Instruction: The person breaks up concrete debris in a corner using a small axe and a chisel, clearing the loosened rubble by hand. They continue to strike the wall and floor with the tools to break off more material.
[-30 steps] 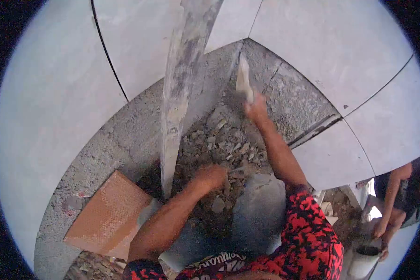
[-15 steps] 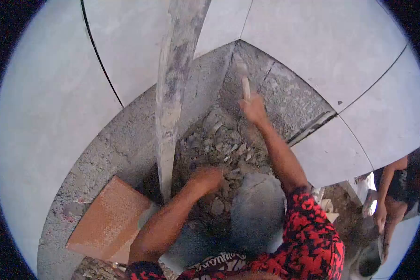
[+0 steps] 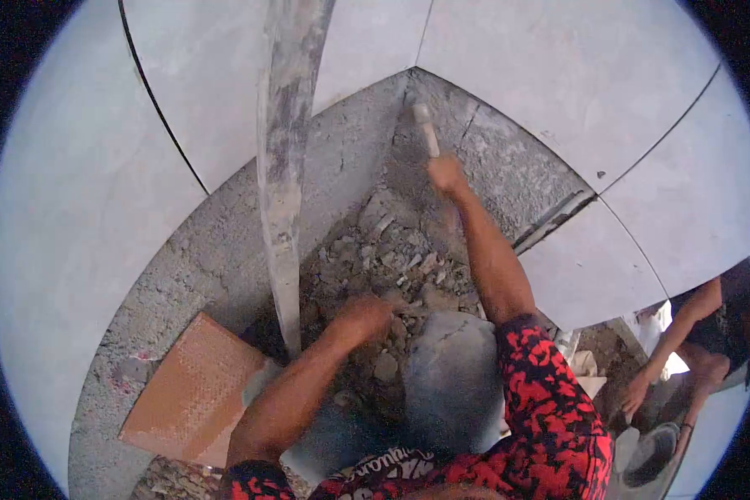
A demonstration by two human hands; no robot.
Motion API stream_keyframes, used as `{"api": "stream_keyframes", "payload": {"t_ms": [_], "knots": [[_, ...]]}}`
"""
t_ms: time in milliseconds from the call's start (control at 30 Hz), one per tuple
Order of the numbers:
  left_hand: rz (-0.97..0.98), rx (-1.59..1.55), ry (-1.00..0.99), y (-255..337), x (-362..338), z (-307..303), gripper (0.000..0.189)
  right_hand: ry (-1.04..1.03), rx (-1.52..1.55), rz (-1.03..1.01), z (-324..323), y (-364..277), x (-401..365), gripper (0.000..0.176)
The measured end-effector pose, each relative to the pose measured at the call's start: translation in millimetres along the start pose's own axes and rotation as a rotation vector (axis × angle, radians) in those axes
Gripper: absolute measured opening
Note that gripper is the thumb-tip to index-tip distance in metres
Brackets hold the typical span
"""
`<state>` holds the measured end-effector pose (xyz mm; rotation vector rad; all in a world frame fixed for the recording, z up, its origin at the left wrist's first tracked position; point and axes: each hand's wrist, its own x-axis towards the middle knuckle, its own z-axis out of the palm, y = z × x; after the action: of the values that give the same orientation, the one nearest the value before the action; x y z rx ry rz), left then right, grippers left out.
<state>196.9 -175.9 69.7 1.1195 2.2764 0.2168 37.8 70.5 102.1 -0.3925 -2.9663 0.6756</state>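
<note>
My right hand [image 3: 447, 174] is closed round the pale handle of a hammer [image 3: 425, 129], its head towards the upper corner of the bare cement walls. Lower down, my left hand [image 3: 365, 320] is closed just above the broken rubble [image 3: 404, 250]. Something thin and light seems to stick out to the right of its fingers, but I cannot make out what it holds. The rubble lies in the corner between the walls, in front of my knees.
A dusty wooden post [image 3: 283, 183] slants down left of the rubble. An orange tile [image 3: 196, 392] leans at lower left. Large pale tiles [image 3: 542, 67] cover the upper walls. At right, another person's hand [image 3: 636, 393] is near a dark bucket [image 3: 652, 457].
My right hand and the hammer have shifted slightly, and the hammer's head shows more sharply. My left hand stays low by the rubble. The other person's arm has moved left and down.
</note>
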Motion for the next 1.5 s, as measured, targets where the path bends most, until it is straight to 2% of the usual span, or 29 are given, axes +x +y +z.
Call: {"api": "stream_keyframes", "payload": {"t_ms": [33, 100, 133, 200, 233, 300, 333, 400, 433, 500, 567, 633, 667, 733, 767, 800, 867, 900, 933, 1000, 1033, 1067, 1133, 1200, 1267, 1333, 1400, 1433, 1500], "knots": [[-0.001, 0.012, -0.004, -5.2, 1.2, 11.6, 0.018, 0.006, 0.010, 0.004, 1.7, -6.7, -15.1, 0.028], [0.057, -0.033, 0.160, -20.8, 19.0, 36.2, 0.017, 0.288, 0.084, -0.027, 3.4, -24.1, -38.5, 0.028], [0.051, -0.040, 0.158, -19.3, 17.2, 34.7, 0.017, 0.279, 0.084, -0.030, 4.2, -23.9, -42.6, 0.028], [-0.009, -0.016, 0.128, -15.4, 11.8, 29.7, 0.019, 0.519, 0.215, -0.419, 6.8, -15.9, -51.5, 0.029], [-0.002, -0.018, 0.106, -10.0, 6.0, 23.8, 0.019, 0.511, 0.216, -0.396, 14.2, -2.9, -41.5, 0.029], [0.042, 0.091, 0.037, -2.2, -1.4, 7.3, 0.021, 0.061, 0.078, -0.036, 18.2, 11.9, -12.4, 0.032], [0.048, 0.104, 0.032, -2.7, -1.4, 13.1, 0.021, 0.072, 0.085, -0.026, 19.7, 11.7, -19.9, 0.032], [-0.027, -0.062, 0.201, -7.3, 5.7, 24.0, 0.021, 0.218, 0.169, -0.290, 23.8, -2.5, -38.5, 0.034], [-0.029, -0.067, 0.204, -7.2, 8.3, 21.9, 0.021, 0.396, 0.169, -0.450, 27.2, -7.2, -47.1, 0.033], [-0.076, -0.156, 0.057, -7.0, 6.2, 21.6, 0.021, 0.411, 0.171, -0.396, 28.0, -8.1, -45.2, 0.035], [-0.022, -0.075, 0.025, -8.4, 7.7, 21.5, 0.021, 0.432, 0.172, -0.332, 27.3, -3.3, -37.2, 0.037], [0.036, 0.010, 0.016, -4.8, 3.2, 19.5, 0.022, -0.266, 0.152, 0.149, 16.2, -0.2, -14.4, 0.043], [0.027, 0.012, 0.083, -2.4, -4.1, 19.5, 0.022, -0.258, 0.157, 0.148, 25.2, 3.6, -19.4, 0.043], [0.005, 0.006, 0.178, -2.7, -2.3, 7.0, 0.022, 0.173, 0.075, -0.226, 43.8, -3.7, -48.7, 0.041], [-0.024, -0.081, 0.076, -3.2, 0.5, 2.2, 0.022, 0.302, 0.153, -0.329, 36.9, -14.4, -63.6, 0.036], [-0.051, -0.169, -0.042, -3.7, 1.2, 2.4, 0.023, 0.288, 0.161, -0.321, 41.6, -12.2, -60.1, 0.036], [0.005, -0.065, -0.042, -18.2, 13.4, 15.4, 0.024, 0.476, 0.186, -0.279, 42.3, 0.7, -36.5, 0.034], [0.068, 0.036, -0.015, -19.3, 16.7, 21.4, 0.025, 0.378, 0.302, -0.201, 47.4, 22.5, -6.6, 0.033], [0.076, 0.033, -0.022, -14.1, 11.6, 23.6, 0.025, 0.376, 0.296, -0.191, 39.8, 20.1, -17.3, 0.033], [-0.034, -0.177, 0.060, -14.2, 5.3, 12.5, 0.025, -0.076, 0.031, -0.159, 20.4, 8.6, -22.8, 0.033], [-0.030, -0.173, 0.074, -15.5, 5.2, 6.2, 0.025, 0.158, -0.050, -0.339, 28.2, 7.2, -38.3, 0.035], [0.032, -0.055, 0.058, -15.3, 3.7, 5.0, 0.025, 0.154, -0.058, -0.345, 30.6, 8.3, -46.4, 0.035], [0.090, 0.051, 0.008, -15.1, 1.6, 9.1, 0.024, 0.532, 0.133, -0.413, 34.7, 8.1, -68.2, 0.037], [0.032, -0.031, 0.084, -14.6, 4.9, 4.3, 0.024, 0.495, 0.085, -0.405, 29.3, 40.5, -42.0, 0.040], [0.027, -0.027, 0.102, -16.5, 3.5, 10.4, 0.023, 0.081, -0.021, 0.073, 18.0, 48.8, -31.4, 0.042], [0.020, -0.030, 0.135, -22.9, 13.0, 13.7, 0.023, 0.023, -0.034, -0.028, -11.5, 22.4, -62.5, 0.043], [0.038, 0.001, 0.010, -24.7, 20.8, 21.7, 0.021, 0.394, 0.235, -0.331, -15.2, 18.2, -82.7, 0.042], [0.037, 0.001, 0.001, -24.8, 19.8, 22.9, 0.021, 0.391, 0.239, -0.323, -2.1, 33.7, -71.5, 0.042], [0.008, -0.195, 0.010, -23.6, 18.9, 20.7, 0.026, 0.465, -0.039, -0.406, 28.9, 76.4, -35.6, 0.041]]}}
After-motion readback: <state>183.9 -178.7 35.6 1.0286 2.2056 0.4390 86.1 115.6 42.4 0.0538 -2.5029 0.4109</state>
